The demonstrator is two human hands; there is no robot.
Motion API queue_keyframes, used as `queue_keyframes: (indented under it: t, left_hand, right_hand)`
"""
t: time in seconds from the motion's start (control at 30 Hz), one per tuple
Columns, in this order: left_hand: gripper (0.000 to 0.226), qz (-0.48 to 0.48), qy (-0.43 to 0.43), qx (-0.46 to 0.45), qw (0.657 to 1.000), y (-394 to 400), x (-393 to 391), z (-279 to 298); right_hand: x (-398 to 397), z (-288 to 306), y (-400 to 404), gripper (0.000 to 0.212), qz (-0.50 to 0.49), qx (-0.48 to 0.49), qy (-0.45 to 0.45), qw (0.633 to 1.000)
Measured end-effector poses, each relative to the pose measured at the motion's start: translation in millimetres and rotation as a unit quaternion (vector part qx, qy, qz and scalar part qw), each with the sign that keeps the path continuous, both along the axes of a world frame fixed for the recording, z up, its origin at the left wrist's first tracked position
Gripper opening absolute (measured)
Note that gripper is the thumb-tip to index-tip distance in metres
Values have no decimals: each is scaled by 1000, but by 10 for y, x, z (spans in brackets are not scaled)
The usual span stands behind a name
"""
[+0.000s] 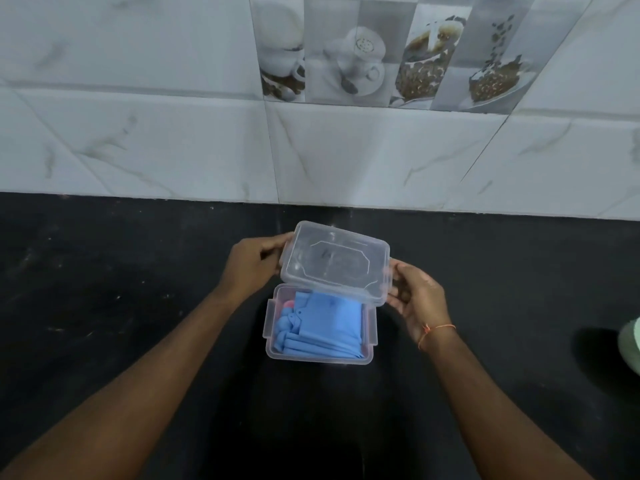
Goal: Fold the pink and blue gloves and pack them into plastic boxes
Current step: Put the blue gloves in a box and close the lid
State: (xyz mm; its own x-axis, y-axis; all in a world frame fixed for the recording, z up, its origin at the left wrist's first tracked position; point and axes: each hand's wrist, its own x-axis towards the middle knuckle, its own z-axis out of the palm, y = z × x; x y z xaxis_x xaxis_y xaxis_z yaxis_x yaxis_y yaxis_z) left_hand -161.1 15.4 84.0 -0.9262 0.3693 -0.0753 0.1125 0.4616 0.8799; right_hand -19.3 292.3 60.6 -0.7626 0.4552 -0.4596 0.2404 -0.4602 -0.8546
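Observation:
A clear plastic box (370, 327) sits on the black counter in front of me. Folded blue gloves (325, 327) fill it, and a bit of a pink glove (289, 302) shows at its far left corner. Both hands hold the clear lid (334, 263) tilted above the far half of the box. My left hand (252, 263) grips the lid's left edge. My right hand (414, 296) grips its right edge; an orange thread circles that wrist.
The black counter (104, 306) ends at a white tiled wall (173, 140) with coffee-picture tiles. A pale green object (632, 344) pokes in at the right edge.

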Motion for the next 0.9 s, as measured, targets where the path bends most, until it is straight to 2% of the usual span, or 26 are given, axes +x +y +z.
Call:
queue_keyframes:
  t: [0.1,0.17,0.27,0.6,0.77,0.9]
  left_hand:
    - [41,60,-64,43,995,-224,307,-10]
    - [30,102,-90,55,989,-346,507,-65]
    - [34,114,-120,58,985,-464,758,-192]
    - [36,100,-72,-73,990,-469,973,-280]
    - [34,113,-111,-53,986,-459,971,-320]
    - [35,139,-205,20,969,-462,998,-410]
  right_hand:
    - [165,-6,-170,14,24,62,-9,998]
    - [271,-38,-236,22,33,97,-24,994]
    - [411,-53,-324,29,46,130,-41,990]
    - [543,-124,-457,21,41,236,-93,967]
    - [531,-176,-476,12,53,295,-125,946]
    - [564,-193,-465,12,70,281,-134,948]
